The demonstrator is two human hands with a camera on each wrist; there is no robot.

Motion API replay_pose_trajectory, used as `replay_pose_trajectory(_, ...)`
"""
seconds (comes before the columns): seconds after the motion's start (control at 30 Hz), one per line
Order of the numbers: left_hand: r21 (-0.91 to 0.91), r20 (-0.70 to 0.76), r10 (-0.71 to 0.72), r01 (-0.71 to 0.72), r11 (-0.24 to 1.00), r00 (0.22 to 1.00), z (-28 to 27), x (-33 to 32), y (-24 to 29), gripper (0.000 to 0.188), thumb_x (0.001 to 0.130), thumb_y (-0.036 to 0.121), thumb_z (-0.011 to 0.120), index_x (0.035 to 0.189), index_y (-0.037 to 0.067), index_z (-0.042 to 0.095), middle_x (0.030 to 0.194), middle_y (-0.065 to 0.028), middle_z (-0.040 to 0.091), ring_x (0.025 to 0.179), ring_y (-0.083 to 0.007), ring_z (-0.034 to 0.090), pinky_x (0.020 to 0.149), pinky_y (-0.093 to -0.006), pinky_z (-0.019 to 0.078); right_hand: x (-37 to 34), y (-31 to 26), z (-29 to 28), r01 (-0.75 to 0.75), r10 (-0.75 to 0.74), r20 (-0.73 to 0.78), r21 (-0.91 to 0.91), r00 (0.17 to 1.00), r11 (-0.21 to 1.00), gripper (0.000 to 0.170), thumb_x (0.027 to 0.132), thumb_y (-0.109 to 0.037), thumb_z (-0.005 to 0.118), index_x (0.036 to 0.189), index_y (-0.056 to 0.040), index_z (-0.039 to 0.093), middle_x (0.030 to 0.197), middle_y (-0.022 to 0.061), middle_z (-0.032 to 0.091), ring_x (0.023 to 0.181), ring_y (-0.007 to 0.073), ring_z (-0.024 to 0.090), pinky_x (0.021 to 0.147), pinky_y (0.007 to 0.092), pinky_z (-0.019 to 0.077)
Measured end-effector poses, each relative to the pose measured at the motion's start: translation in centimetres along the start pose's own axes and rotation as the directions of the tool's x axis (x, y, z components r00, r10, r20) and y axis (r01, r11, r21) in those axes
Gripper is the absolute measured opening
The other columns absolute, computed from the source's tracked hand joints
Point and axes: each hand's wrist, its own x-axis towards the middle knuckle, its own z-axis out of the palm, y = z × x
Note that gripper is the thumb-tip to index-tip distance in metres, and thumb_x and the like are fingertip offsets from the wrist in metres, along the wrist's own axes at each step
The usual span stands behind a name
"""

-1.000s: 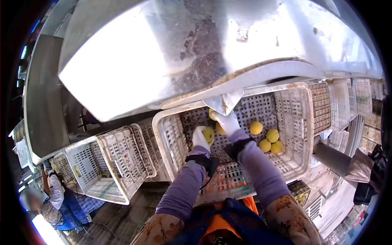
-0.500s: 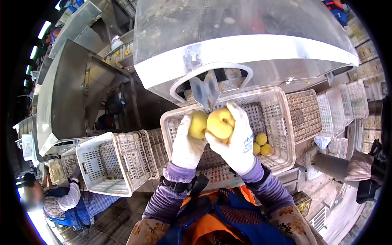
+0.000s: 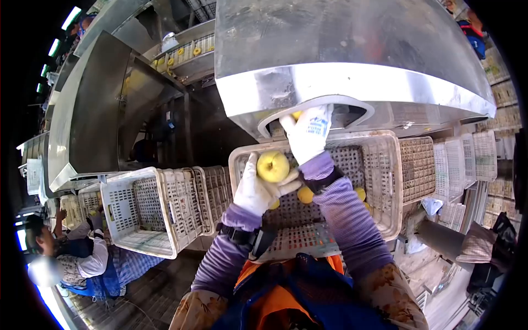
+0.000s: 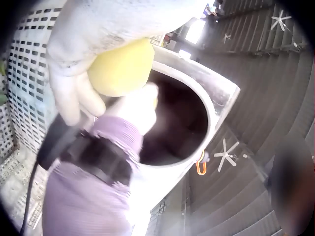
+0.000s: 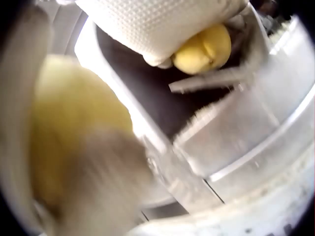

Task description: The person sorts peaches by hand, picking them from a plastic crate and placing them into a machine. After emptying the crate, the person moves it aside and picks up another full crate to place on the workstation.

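Observation:
Over the crate (image 3: 397,181), the gloved left hand (image 3: 254,192) holds a yellow-green fruit (image 3: 273,166), stem side up, between thumb and fingers. The left wrist view shows that fruit (image 4: 121,71) under the white glove (image 4: 108,29). The gloved right hand (image 3: 309,135) reaches into the rounded opening of the metal machine (image 3: 352,82). It holds a yellow fruit (image 3: 297,115) at its fingertips, seen more closely in the right wrist view as a fruit (image 5: 203,49) beside the glove (image 5: 162,24). Its far fingers are hidden. Several fruits, one of them central (image 3: 306,194), lie in the crate below.
Empty-looking crates (image 3: 137,212) stand at the left, and more crates (image 3: 416,168) at the right. A conveyor with fruit (image 3: 196,51) runs at the upper left. Another person (image 3: 91,258) is at the lower left. A padded seat (image 3: 476,242) stands at the right.
Both hands were low in the crate, then rose together, each with a fruit. The right hand has since moved up and away into the machine's opening; the left still holds a fruit over the crate.

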Motion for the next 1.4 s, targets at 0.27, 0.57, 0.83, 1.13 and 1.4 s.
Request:
replay_pose_trajectory(0.27,0.031,0.175,0.14,-0.148,0.989,0.975,3.5,-1.6,-2.3,0.059,0.106,0.049,0.036,0.145,0.004,0.041,0.146,-0.0149,0.047,0.133,-0.0306,0.047,0.116,-0.0456,0.0337,-8.3,-4.0,-7.0,-0.139,0.071,0.169,0.436,0.983,0.889,0.096,0.07,-0.029,0.083,0.145,0.0047,0.034,0.133,0.032,0.05,0.122,0.0464,0.053,0.103,0.0471,0.0451)
replay_pose_trajectory(0.57,0.878,-0.47,0.53,0.437,0.195,0.706,-13.1,9.9,-8.2,0.08,0.082,0.04,0.07,0.149,0.013,0.034,0.149,-0.0205,0.035,0.137,-0.0408,0.037,0.109,-0.0536,0.0371,-1.4,0.2,-4.6,0.118,-0.119,-0.198,-0.015,0.973,0.993,0.065,0.081,-0.042,0.076,0.12,0.0047,0.052,0.117,0.0279,0.057,0.112,0.0426,0.056,0.104,0.057,0.0388)
replay_pose_trajectory(0.83,0.669,-0.513,0.477,0.681,-0.299,0.713,-22.6,14.4,-12.7,0.07,0.084,0.034,0.074,0.142,0.015,0.04,0.14,-0.0174,0.041,0.128,-0.0396,0.047,0.096,-0.0465,0.0517,-24.1,15.1,4.3,-0.101,0.414,0.721,-0.435,0.556,0.895,0.072,0.07,-0.031,0.081,0.131,-0.008,0.049,0.135,0.0183,0.049,0.123,0.0377,0.051,0.098,0.0467,0.0488)
replay_pose_trajectory(1.13,0.15,-0.166,0.079,-0.054,0.987,0.983,-11.9,6.5,-7.9,0.048,0.097,0.045,0.061,0.132,0.015,0.047,0.122,-0.0104,0.058,0.11,-0.03,0.061,0.09,-0.0516,0.0559,-16.9,8.5,-4.3,-0.567,0.172,0.729,0.337,0.662,0.752,0.088,0.075,-0.017,0.083,0.146,0.0026,0.035,0.135,0.019,0.052,0.124,0.0235,0.052,0.107,0.0349,0.0412)
replay_pose_trajectory(1.4,0.244,0.157,0.414,-0.441,0.864,0.897,4.1,-5.0,-4.0,0.047,0.098,0.036,0.063,0.132,0.006,0.05,0.124,-0.0108,0.06,0.116,-0.0263,0.06,0.099,-0.0467,0.0524,-13.0,-2.7,-10.5,-0.167,0.142,0.089,0.572,0.986,0.803,0.095,0.066,-0.013,0.085,0.145,0.004,0.034,0.142,0.0282,0.043,0.13,0.0415,0.049,0.109,0.0445,0.0406)
